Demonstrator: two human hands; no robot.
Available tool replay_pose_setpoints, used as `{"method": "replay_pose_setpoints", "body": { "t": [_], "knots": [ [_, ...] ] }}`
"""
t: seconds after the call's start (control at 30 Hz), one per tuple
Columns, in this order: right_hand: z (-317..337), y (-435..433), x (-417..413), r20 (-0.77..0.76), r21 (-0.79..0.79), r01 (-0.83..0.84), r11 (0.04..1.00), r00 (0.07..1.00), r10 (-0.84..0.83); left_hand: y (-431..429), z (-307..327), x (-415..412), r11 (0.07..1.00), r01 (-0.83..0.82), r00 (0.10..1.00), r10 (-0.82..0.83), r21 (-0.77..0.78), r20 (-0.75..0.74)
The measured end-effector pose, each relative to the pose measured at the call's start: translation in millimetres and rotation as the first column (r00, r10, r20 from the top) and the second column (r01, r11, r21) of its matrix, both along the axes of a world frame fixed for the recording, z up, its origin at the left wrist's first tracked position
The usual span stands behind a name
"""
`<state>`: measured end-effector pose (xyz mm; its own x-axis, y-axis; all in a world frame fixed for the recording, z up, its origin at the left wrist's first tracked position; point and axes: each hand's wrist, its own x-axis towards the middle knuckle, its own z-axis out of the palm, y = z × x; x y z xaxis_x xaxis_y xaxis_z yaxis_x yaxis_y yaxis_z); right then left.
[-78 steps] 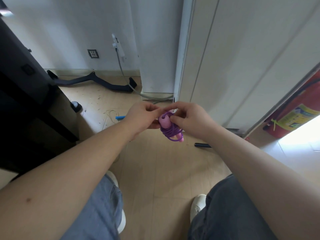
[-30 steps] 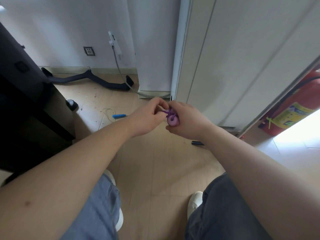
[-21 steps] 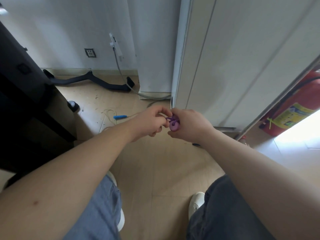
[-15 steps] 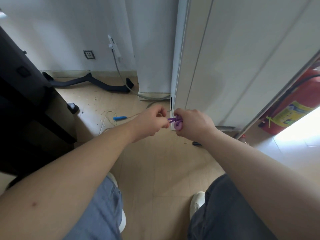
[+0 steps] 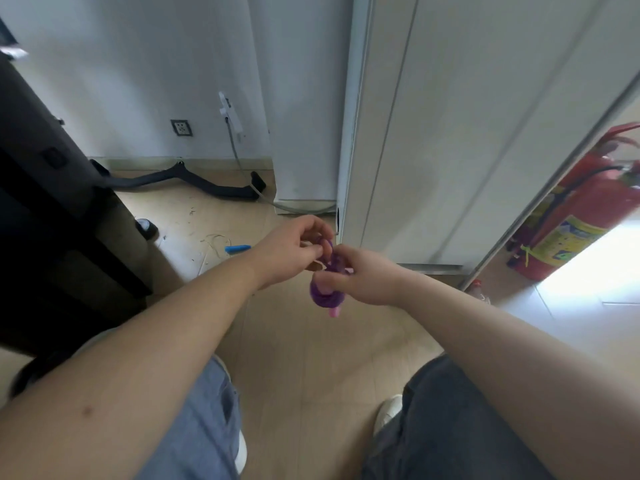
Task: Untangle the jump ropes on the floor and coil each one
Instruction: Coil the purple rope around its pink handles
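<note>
1. The coiled purple jump rope [image 5: 327, 294] hangs above the floor [image 5: 311, 362], gripped by the curled right hand [image 5: 363, 277]. The left hand [image 5: 294, 247] pinches a strand at its top.
2. Fingers hide the upper coil; a pink handle tip [image 5: 334, 311] shows below.
3. One purple rope, two hands, one blue handle [image 5: 237, 249] on the floor.

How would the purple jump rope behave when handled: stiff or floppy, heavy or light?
Probably floppy: the purple jump rope bends in tight loops below the right hand. Likely light, since fingers alone carry it. The loops may spring apart if the left hand releases the strand it pinches.
</note>
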<state>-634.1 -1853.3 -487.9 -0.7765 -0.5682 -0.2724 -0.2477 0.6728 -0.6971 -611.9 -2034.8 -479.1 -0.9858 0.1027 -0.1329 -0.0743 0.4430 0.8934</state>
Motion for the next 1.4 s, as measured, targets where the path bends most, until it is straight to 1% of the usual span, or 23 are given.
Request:
{"method": "replay_pose_setpoints", "body": {
  "t": [0.13, 0.27, 0.4, 0.5, 0.6, 0.67, 0.73, 0.83, 1.0, 1.07, 1.17, 1.23, 1.3, 1.4],
  "knots": [
    [4, 4, 2, -0.030, -0.102, 0.085, 0.991, 0.996, -0.089, 4, 12, 11, 0.999, -0.028, 0.999, 0.028, 0.018, -0.025],
    [19, 9, 8, 0.025, -0.177, 0.201, 0.963, 0.980, -0.200, 12, 27, 21, 0.996, -0.073, 0.995, 0.076, 0.055, -0.062],
    [29, 15, 17, 0.075, -0.219, 0.269, 0.938, 0.963, -0.259, 23, 26, 35, 0.989, -0.142, 0.987, 0.145, 0.051, -0.072],
    [33, 21, 20, 0.071, -0.224, 0.268, 0.937, 0.963, -0.258, 33, 27, 41, 0.992, -0.127, 0.988, 0.126, 0.002, -0.085],
    [36, 23, 14, 0.065, -0.251, 0.275, 0.928, 0.961, -0.267, 40, 32, 39, 0.987, -0.112, 0.990, 0.100, -0.117, -0.101],
    [38, 20, 6, 0.068, -0.261, 0.293, 0.920, 0.956, -0.286, 40, 36, 34, 0.980, -0.128, 0.987, 0.110, -0.149, -0.121],
    [38, 14, -6, 0.094, -0.278, 0.307, 0.910, 0.952, -0.292, 35, 35, 23, 0.978, -0.186, 0.976, 0.173, -0.092, -0.135],
    [28, 0, -28, 0.126, -0.313, 0.347, 0.884, 0.938, -0.324, 23, 24, 1, 0.962, -0.267, 0.959, 0.271, 0.054, -0.081],
    [-2, -31, -81, 0.186, -0.337, 0.401, 0.852, 0.915, -0.357, -7, -6, -51, 0.934, -0.308, 0.952, 0.302, 0.181, 0.059],
    [-16, -46, -107, 0.203, -0.334, 0.412, 0.848, 0.910, -0.363, -22, -21, -74, 0.929, -0.332, 0.943, 0.321, 0.164, 0.091],
    [-34, -72, -147, 0.228, -0.317, 0.452, 0.834, 0.890, -0.395, -44, -44, -112, 0.933, -0.356, 0.932, 0.351, 0.056, 0.087],
    [-43, -93, -172, 0.272, -0.302, 0.499, 0.812, 0.862, -0.428, -56, -51, -135, 0.906, -0.423, 0.904, 0.420, 0.023, 0.076],
    [-45, -114, -194, 0.295, -0.289, 0.533, 0.795, 0.840, -0.456, -66, -49, -152, 0.866, -0.500, 0.864, 0.498, 0.021, 0.072],
    [-18, -139, -213, 0.256, -0.261, 0.502, 0.825, 0.860, -0.442, -82, -25, -165, 0.790, -0.607, 0.793, 0.596, 0.083, 0.122]
  ]
}}
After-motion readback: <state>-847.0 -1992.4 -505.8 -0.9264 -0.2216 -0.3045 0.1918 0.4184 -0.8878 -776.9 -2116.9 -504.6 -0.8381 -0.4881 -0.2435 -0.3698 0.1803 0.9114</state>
